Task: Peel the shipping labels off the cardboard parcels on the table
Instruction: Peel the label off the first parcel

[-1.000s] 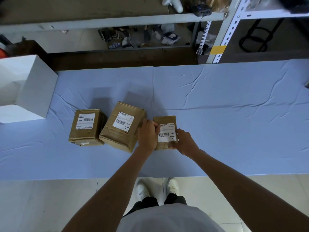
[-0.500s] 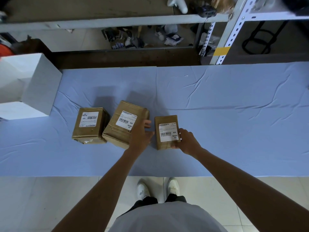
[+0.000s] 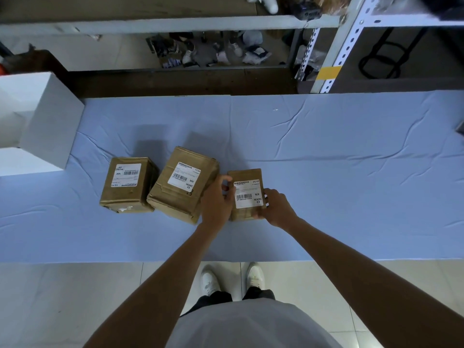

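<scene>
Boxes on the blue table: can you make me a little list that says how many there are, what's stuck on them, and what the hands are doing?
parcels: three brown cardboard ones in a row
left parcel: white label on top, untouched
middle parcel: biggest, turned at an angle, label on
right parcel: smallest, held between both hands
right parcel's label: flat, not peeled yet
left hand: on the small parcel's left side
right hand: on its right side
table: covered with wrinkled blue cloth
white box: at the table's left end
</scene>
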Action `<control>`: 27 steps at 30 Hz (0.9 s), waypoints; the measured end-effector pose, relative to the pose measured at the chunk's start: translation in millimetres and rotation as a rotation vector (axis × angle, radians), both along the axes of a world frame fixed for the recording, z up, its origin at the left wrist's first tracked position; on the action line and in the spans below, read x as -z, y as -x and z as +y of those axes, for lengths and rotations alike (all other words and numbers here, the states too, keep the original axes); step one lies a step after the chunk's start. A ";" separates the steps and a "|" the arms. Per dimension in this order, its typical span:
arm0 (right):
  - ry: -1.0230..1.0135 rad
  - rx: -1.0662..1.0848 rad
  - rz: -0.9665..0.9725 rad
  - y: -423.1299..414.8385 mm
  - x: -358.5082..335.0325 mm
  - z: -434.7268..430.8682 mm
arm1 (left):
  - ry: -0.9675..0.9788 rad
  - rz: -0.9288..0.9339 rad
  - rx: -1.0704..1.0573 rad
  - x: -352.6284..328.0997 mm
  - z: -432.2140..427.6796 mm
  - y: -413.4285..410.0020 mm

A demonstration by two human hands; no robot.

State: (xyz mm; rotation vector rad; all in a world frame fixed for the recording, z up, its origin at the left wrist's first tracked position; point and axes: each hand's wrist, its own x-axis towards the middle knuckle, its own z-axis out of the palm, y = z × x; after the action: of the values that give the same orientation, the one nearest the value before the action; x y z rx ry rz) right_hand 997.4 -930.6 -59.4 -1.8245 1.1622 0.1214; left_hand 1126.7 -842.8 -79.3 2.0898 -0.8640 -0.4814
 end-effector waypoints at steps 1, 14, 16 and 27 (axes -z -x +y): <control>0.001 -0.005 0.004 0.1 0.3 0.3 | 0.012 0.004 -0.014 3.3 -1.3 0.4; -0.015 -0.009 0.030 -3.8 4.8 -3.1 | -0.119 0.077 -0.097 7.2 -19.5 -1.4; -0.013 -0.002 0.033 -4.5 5.7 -3.4 | -0.112 0.073 -0.076 5.9 -19.1 -2.4; 0.005 -0.020 0.056 -6.9 7.8 -5.0 | -0.179 0.116 -0.037 5.4 -21.5 -6.1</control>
State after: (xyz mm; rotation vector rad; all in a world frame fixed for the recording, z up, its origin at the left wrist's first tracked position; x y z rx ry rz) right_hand 1004.3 -935.6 -67.3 -1.8476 1.1842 0.1829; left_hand 1132.8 -864.3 -84.7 2.2110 -0.7364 -0.6739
